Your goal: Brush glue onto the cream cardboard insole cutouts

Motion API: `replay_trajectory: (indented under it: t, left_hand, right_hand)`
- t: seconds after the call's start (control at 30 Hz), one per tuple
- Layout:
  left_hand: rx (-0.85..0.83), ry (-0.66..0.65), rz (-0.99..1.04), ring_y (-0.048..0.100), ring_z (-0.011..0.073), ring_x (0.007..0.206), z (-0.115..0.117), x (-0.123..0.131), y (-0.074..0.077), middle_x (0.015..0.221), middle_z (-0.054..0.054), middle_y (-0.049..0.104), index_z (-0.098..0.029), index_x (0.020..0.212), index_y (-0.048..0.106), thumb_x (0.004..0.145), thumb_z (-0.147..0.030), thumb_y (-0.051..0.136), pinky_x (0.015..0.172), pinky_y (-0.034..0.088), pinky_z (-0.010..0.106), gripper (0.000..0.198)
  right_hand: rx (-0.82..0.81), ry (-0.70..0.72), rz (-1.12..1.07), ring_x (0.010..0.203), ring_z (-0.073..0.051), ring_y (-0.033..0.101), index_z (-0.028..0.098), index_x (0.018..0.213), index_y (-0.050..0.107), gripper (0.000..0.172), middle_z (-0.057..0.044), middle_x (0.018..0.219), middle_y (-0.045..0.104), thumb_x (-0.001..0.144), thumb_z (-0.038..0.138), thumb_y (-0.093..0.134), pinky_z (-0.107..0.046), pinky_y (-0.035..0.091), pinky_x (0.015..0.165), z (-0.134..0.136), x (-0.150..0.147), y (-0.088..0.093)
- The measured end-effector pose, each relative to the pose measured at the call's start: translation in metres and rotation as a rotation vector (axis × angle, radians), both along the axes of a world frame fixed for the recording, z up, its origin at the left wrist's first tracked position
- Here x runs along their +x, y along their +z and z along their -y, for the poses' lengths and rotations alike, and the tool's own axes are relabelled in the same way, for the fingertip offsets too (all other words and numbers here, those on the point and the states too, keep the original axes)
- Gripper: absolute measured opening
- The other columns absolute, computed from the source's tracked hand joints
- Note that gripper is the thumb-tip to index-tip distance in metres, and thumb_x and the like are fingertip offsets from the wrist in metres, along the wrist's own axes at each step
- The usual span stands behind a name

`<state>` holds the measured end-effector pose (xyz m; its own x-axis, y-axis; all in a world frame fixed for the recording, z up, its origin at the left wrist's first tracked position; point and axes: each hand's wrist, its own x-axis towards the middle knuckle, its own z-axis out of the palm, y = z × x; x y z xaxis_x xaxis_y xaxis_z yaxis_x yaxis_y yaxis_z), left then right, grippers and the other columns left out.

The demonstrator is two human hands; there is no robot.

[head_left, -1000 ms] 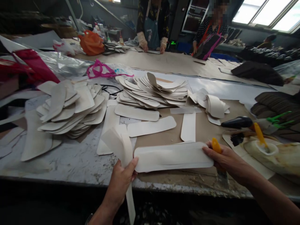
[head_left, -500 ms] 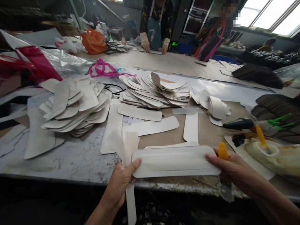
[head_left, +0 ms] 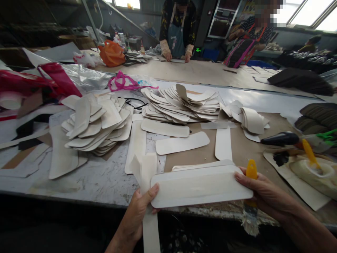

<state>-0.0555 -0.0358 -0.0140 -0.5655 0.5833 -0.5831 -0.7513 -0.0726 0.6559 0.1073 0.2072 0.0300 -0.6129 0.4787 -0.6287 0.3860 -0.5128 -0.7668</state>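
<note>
A long off-white panel (head_left: 200, 186) with rounded corners is held up at the table's front edge, its right end slightly higher. My left hand (head_left: 139, 210) is closed on its left end, thumb on top. The same hand holds a pale strip (head_left: 149, 172) that stands up above it and hangs down below. My right hand (head_left: 268, 196) pinches the panel's right end and also keeps a yellow-handled brush (head_left: 251, 171), bristles down. Just behind the panel, a few similar pieces (head_left: 223, 163) lie stacked on brown sheet.
Heaps of off-white pieces stand at left (head_left: 91, 123) and centre (head_left: 184, 105). At right are a glue container (head_left: 326, 171) with another brush (head_left: 310, 153), a black-handled tool (head_left: 280, 138) and dark stacked pieces (head_left: 318, 119). Two people stand across the table.
The panel has tilted, its right end up, and its face shows flatter. The brush's bristles have come into clearer view. The whole scene has shifted right in the view.
</note>
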Motion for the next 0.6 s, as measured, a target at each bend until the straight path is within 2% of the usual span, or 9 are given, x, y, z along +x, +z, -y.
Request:
replay_trajectory:
  t: [0.13, 0.27, 0.4, 0.5, 0.6]
  left_hand:
    - [-0.042, -0.001, -0.023, 0.032, 0.0038, 0.040, 0.005, -0.001, -0.005, 0.043, -0.005, 0.040, -0.013, 0.061, 0.052, 0.067, -0.034, 0.069, 0.037, 0.026, 0.014, 0.027]
    - [-0.096, -0.033, -0.037, 0.033, 0.0043, 0.041, 0.004, -0.001, -0.013, 0.045, -0.005, 0.042, -0.013, 0.066, 0.051, 0.070, -0.037, 0.066, 0.038, 0.026, 0.014, 0.028]
    - [-0.164, -0.044, -0.088, 0.032, 0.0041, 0.041, -0.003, -0.001, -0.018, 0.046, -0.006, 0.043, -0.013, 0.065, 0.049, 0.067, -0.042, 0.068, 0.038, 0.025, 0.016, 0.034]
    - [-0.335, 0.019, -0.217, 0.034, 0.0061, 0.041, -0.007, -0.006, -0.019, 0.046, -0.005, 0.045, -0.014, 0.064, 0.050, 0.061, -0.047, 0.070, 0.038, 0.025, 0.018, 0.038]
    - [-0.602, 0.118, -0.480, 0.052, 0.0148, 0.058, -0.009, -0.012, -0.015, 0.063, 0.002, 0.059, -0.014, 0.073, 0.057, 0.059, -0.045, 0.070, 0.052, 0.039, 0.025, 0.036]
  right_hand:
    - [0.099, 0.070, 0.028, 0.046, -0.007, 0.040, 0.016, 0.076, 0.056, 0.034, 0.004, 0.059, 0.047, 0.062, 0.041, 0.075, -0.015, 0.034, 0.037, 0.000, -0.007, -0.007]
    - [0.178, 0.147, 0.086, 0.045, -0.006, 0.034, 0.015, 0.070, 0.052, 0.039, 0.005, 0.056, 0.040, 0.063, 0.047, 0.072, -0.017, 0.028, 0.038, -0.003, -0.007, -0.016]
    - [0.306, 0.213, 0.109, 0.047, -0.007, 0.033, 0.016, 0.070, 0.048, 0.039, 0.006, 0.056, 0.038, 0.069, 0.050, 0.065, -0.019, 0.025, 0.040, -0.011, -0.005, -0.021]
    - [0.497, 0.241, 0.171, 0.048, -0.008, 0.035, 0.016, 0.067, 0.048, 0.038, 0.005, 0.056, 0.040, 0.070, 0.051, 0.062, -0.020, 0.026, 0.043, -0.018, -0.004, -0.018]
    - [0.678, 0.245, 0.258, 0.046, -0.008, 0.034, 0.017, 0.062, 0.047, 0.036, 0.006, 0.052, 0.039, 0.072, 0.050, 0.059, -0.021, 0.024, 0.042, -0.026, -0.006, -0.013]
